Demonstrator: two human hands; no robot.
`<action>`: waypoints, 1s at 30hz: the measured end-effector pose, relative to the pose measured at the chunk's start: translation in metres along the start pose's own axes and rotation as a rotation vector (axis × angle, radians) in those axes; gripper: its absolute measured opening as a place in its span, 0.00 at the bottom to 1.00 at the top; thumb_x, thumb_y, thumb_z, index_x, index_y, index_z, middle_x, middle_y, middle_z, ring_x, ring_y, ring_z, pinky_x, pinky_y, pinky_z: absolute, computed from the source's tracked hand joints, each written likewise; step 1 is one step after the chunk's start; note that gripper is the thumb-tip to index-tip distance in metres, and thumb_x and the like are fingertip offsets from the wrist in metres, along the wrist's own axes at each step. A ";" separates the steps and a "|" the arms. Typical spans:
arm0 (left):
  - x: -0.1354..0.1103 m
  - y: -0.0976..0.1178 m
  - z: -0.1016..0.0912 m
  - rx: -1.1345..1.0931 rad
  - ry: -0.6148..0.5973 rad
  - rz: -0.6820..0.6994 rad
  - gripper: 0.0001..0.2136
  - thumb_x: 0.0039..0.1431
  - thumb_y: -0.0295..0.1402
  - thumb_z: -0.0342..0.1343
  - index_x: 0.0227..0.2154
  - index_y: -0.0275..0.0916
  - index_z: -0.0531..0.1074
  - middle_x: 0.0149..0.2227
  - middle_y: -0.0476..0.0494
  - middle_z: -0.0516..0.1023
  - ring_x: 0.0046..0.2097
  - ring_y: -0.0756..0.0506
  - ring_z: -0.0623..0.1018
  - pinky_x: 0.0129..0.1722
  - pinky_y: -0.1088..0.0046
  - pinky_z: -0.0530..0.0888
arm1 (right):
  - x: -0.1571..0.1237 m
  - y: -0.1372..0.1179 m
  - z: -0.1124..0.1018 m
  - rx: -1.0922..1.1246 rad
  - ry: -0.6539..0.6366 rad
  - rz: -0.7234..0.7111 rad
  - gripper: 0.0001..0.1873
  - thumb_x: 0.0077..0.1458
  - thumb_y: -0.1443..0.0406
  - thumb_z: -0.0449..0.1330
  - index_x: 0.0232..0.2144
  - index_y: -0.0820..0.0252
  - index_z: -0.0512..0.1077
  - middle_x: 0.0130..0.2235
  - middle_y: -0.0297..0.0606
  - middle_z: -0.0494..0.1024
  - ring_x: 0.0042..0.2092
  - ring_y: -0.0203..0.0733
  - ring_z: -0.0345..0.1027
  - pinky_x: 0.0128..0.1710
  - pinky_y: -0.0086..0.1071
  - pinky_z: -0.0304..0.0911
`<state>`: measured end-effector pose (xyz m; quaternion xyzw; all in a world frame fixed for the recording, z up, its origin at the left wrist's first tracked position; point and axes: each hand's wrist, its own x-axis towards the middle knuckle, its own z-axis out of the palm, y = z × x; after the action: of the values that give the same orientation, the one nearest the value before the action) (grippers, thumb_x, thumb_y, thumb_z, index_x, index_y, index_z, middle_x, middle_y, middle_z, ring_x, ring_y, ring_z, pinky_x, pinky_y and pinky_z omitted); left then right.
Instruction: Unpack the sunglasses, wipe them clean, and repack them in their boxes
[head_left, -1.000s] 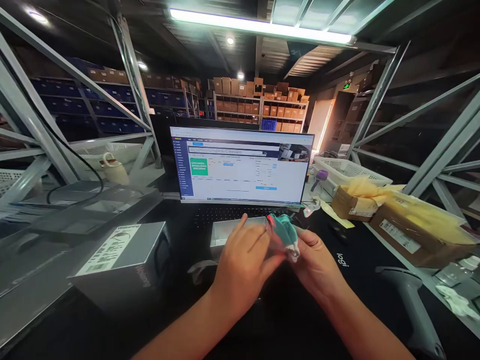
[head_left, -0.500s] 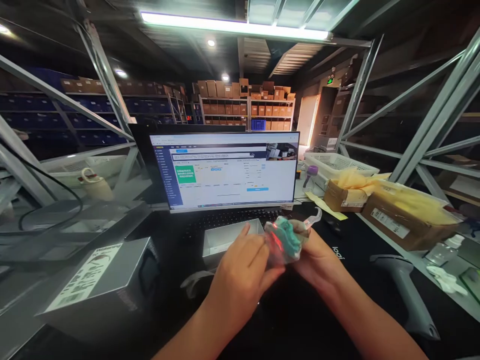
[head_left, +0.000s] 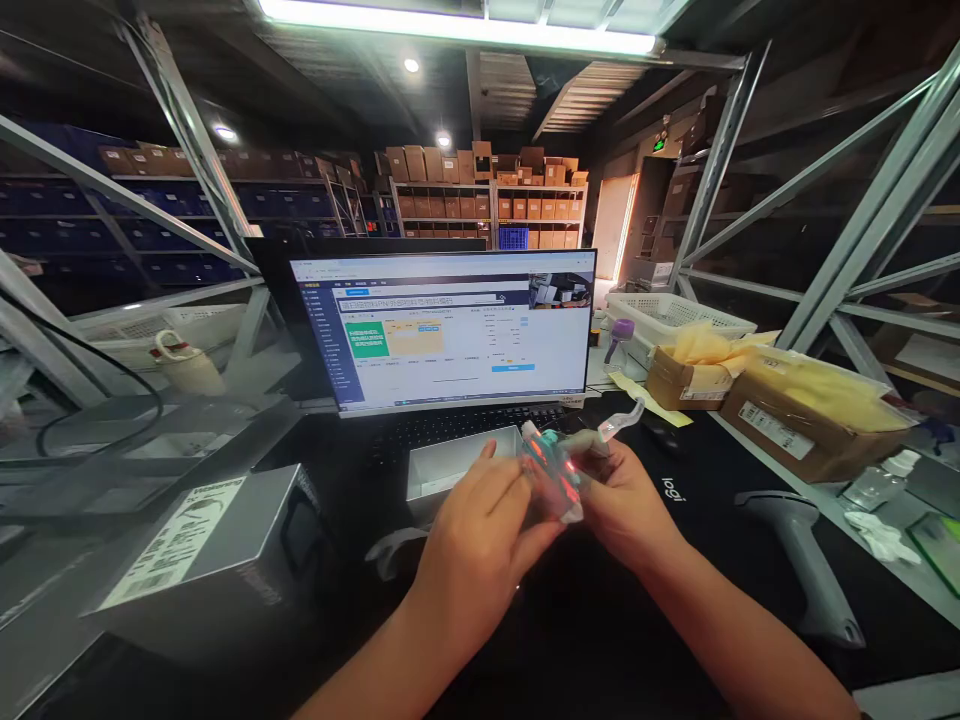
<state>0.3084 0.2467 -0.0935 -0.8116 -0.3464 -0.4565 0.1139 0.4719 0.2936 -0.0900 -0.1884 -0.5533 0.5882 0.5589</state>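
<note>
Both my hands grip a small clear plastic bag with something teal inside, lit by streaks of red light. My left hand pinches its left side, thumb and fingers closed. Fingers of my right hand close on its right edge, and a curled clear strip sticks up beyond them. Behind my left hand stands an open grey-white box, partly covered by the hand. Another curled clear strip lies on the black mat left of my wrist. What the teal item is, I cannot make out.
A monitor and keyboard stand ahead. At left is a grey box with a label. On the right lie a barcode scanner, a mouse, cardboard boxes holding yellow packaging, and a spray bottle.
The bag has turned in my hands, showing less teal and more clear plastic. My right fingers have shifted round its edge. On the screen, a panel has become tan. The view has moved slightly.
</note>
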 end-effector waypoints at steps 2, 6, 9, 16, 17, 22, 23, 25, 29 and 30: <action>0.000 -0.002 0.001 -0.041 0.003 -0.040 0.05 0.64 0.32 0.58 0.39 0.36 0.75 0.41 0.41 0.79 0.45 0.44 0.79 0.64 0.49 0.68 | 0.000 0.002 -0.002 -0.120 -0.032 -0.068 0.10 0.45 0.60 0.75 0.29 0.56 0.80 0.30 0.35 0.81 0.33 0.40 0.74 0.40 0.33 0.71; -0.001 -0.006 0.003 -0.120 0.050 -0.097 0.05 0.65 0.33 0.58 0.41 0.39 0.74 0.42 0.43 0.79 0.47 0.44 0.79 0.65 0.49 0.67 | -0.003 0.010 -0.008 -0.228 -0.020 -0.151 0.12 0.52 0.54 0.70 0.35 0.53 0.80 0.35 0.38 0.82 0.38 0.44 0.75 0.42 0.36 0.71; -0.002 -0.009 0.003 -0.108 0.074 -0.131 0.04 0.64 0.31 0.58 0.41 0.40 0.74 0.42 0.44 0.80 0.46 0.44 0.79 0.65 0.49 0.67 | -0.004 0.017 -0.010 -0.211 -0.119 -0.151 0.19 0.53 0.48 0.67 0.42 0.51 0.78 0.41 0.39 0.79 0.39 0.45 0.74 0.42 0.37 0.71; -0.002 -0.011 0.003 -0.089 0.104 -0.134 0.06 0.64 0.36 0.59 0.38 0.39 0.76 0.43 0.42 0.80 0.47 0.43 0.80 0.65 0.49 0.66 | 0.000 0.016 -0.009 -0.245 -0.126 -0.230 0.08 0.54 0.57 0.69 0.33 0.52 0.78 0.35 0.37 0.77 0.38 0.42 0.72 0.40 0.35 0.69; -0.001 -0.010 0.003 -0.120 0.102 -0.154 0.06 0.64 0.37 0.59 0.38 0.40 0.76 0.42 0.43 0.81 0.47 0.43 0.80 0.64 0.50 0.68 | 0.001 0.016 -0.009 -0.284 -0.117 -0.262 0.06 0.55 0.58 0.68 0.33 0.52 0.78 0.34 0.37 0.77 0.37 0.41 0.72 0.38 0.35 0.69; 0.000 -0.014 0.007 -0.328 0.116 -0.351 0.12 0.63 0.44 0.59 0.34 0.40 0.78 0.41 0.43 0.80 0.46 0.42 0.80 0.48 0.65 0.78 | 0.004 0.015 -0.008 -0.513 -0.150 -0.483 0.04 0.58 0.65 0.65 0.36 0.52 0.79 0.36 0.39 0.79 0.38 0.42 0.74 0.38 0.37 0.70; -0.001 -0.015 0.008 -0.359 0.119 -0.387 0.13 0.63 0.45 0.58 0.33 0.40 0.78 0.41 0.43 0.80 0.46 0.42 0.80 0.46 0.66 0.78 | 0.003 0.015 -0.007 -0.560 -0.157 -0.527 0.06 0.58 0.67 0.64 0.38 0.52 0.79 0.37 0.40 0.79 0.39 0.43 0.74 0.39 0.37 0.70; -0.002 -0.019 0.011 -0.414 0.124 -0.431 0.14 0.63 0.46 0.58 0.34 0.40 0.79 0.41 0.43 0.80 0.47 0.41 0.80 0.47 0.66 0.77 | 0.002 0.016 -0.004 -0.626 -0.151 -0.583 0.10 0.58 0.69 0.62 0.40 0.52 0.79 0.38 0.40 0.79 0.39 0.42 0.74 0.39 0.37 0.70; -0.007 -0.024 0.017 -0.519 0.153 -0.513 0.11 0.62 0.42 0.60 0.38 0.41 0.81 0.46 0.42 0.81 0.50 0.41 0.79 0.50 0.66 0.76 | -0.001 0.018 -0.002 -0.711 -0.137 -0.625 0.11 0.59 0.72 0.59 0.41 0.54 0.78 0.38 0.41 0.78 0.40 0.41 0.73 0.38 0.35 0.70; -0.008 -0.026 0.019 -0.540 0.156 -0.539 0.11 0.62 0.42 0.61 0.39 0.41 0.81 0.47 0.42 0.81 0.51 0.41 0.79 0.50 0.66 0.76 | -0.001 0.018 -0.003 -0.734 -0.151 -0.636 0.12 0.59 0.72 0.59 0.41 0.55 0.78 0.39 0.41 0.77 0.40 0.41 0.73 0.38 0.34 0.70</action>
<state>0.3011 0.2713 -0.1140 -0.6551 -0.4048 -0.6052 -0.2019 0.4669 0.2979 -0.1068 -0.1518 -0.7932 0.1665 0.5658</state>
